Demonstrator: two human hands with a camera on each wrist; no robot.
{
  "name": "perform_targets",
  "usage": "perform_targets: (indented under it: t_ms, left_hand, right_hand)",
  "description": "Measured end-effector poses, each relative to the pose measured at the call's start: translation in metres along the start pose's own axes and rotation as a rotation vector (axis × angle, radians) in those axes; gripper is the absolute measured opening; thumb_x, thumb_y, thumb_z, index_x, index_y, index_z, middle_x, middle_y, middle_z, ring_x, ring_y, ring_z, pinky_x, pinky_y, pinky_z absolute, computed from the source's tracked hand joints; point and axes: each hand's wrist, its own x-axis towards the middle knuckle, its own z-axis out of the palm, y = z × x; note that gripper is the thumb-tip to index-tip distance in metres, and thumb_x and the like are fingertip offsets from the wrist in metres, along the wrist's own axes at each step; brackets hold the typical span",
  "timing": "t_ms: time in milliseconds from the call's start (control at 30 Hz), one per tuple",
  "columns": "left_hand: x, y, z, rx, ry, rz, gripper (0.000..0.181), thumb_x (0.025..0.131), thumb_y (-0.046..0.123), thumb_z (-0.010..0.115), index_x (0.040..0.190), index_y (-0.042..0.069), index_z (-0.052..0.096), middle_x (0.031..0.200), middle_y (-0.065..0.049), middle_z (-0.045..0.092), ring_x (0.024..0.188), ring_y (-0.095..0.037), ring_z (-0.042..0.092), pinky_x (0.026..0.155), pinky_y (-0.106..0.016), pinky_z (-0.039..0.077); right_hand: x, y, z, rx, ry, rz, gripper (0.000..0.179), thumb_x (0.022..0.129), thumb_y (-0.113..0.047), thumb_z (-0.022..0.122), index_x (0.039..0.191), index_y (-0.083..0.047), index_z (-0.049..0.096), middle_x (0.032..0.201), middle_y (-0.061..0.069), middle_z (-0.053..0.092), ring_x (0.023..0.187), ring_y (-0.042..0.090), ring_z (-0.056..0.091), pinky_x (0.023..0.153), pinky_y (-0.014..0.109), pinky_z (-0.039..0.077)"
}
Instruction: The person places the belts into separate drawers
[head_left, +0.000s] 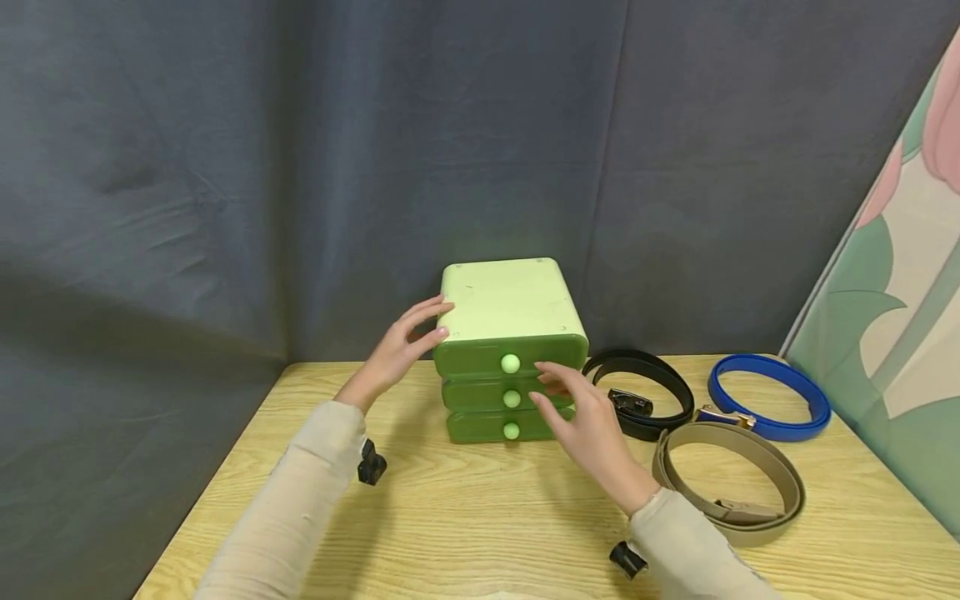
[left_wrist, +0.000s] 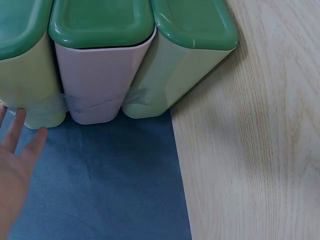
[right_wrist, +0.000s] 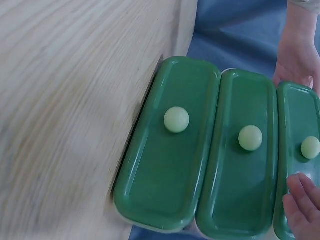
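A small three-drawer cabinet stands on the table, with a pale green top, dark green drawer fronts and round light green knobs. All three drawers look closed. My left hand is at the cabinet's upper left edge, its spread fingertips against the side; in the left wrist view the left fingers lie by the pale green wall of the top section. To the right of the top knob, my right hand hovers before the drawer fronts with fingers slightly bent and nothing in them. A pink middle section shows from the side.
Right of the cabinet lie three coiled belts: a black belt, a blue belt and a khaki belt. Behind hangs a dark grey-blue curtain. A floral panel borders the wooden table on the right.
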Motion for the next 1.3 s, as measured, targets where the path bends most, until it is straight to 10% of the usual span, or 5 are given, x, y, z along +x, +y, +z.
perform_targets:
  t_ms: [200, 433, 1000, 1300]
  left_hand:
    - [0.006, -0.028, 0.003, -0.011, 0.028, 0.02, 0.044, 0.104, 0.017, 0.054, 0.146, 0.007, 0.049, 0.16, -0.008, 0.028, 0.147, -0.028, 0.022, 0.11, -0.057, 0.03]
    - [0.0, -0.002, 0.009, -0.053, 0.047, 0.015, 0.045, 0.103, 0.01, 0.053, 0.145, -0.004, 0.046, 0.159, -0.02, 0.026, 0.148, -0.034, 0.018, 0.115, -0.059, 0.018]
    - [0.002, -0.005, 0.015, -0.068, 0.072, 0.009, 0.045, 0.103, 0.012, 0.053, 0.145, -0.004, 0.046, 0.159, -0.019, 0.027, 0.148, -0.033, 0.019, 0.117, -0.056, 0.015]
    - [0.0, -0.002, 0.01, -0.066, 0.035, -0.038, 0.047, 0.103, 0.015, 0.053, 0.147, 0.0, 0.045, 0.161, -0.014, 0.025, 0.149, -0.031, 0.017, 0.116, -0.058, 0.017]
  right_hand:
    - [0.008, -0.004, 0.016, 0.098, 0.007, 0.042, 0.041, 0.087, -0.005, 0.077, 0.125, -0.006, 0.063, 0.095, 0.006, 0.069, 0.083, 0.018, 0.068, 0.074, 0.032, 0.057]
    - [0.015, -0.01, 0.028, 0.209, 0.019, 0.138, 0.038, 0.088, -0.005, 0.075, 0.125, -0.007, 0.064, 0.09, 0.004, 0.07, 0.078, 0.015, 0.068, 0.071, 0.03, 0.057]
    - [0.023, -0.005, 0.033, 0.276, 0.097, 0.255, 0.029, 0.084, -0.004, 0.079, 0.112, -0.007, 0.07, 0.084, 0.004, 0.072, 0.074, 0.017, 0.069, 0.069, 0.025, 0.055]
    - [0.013, -0.01, 0.03, 0.236, 0.111, 0.119, 0.03, 0.082, -0.002, 0.08, 0.109, -0.007, 0.07, 0.084, 0.002, 0.072, 0.072, 0.014, 0.07, 0.067, 0.025, 0.057]
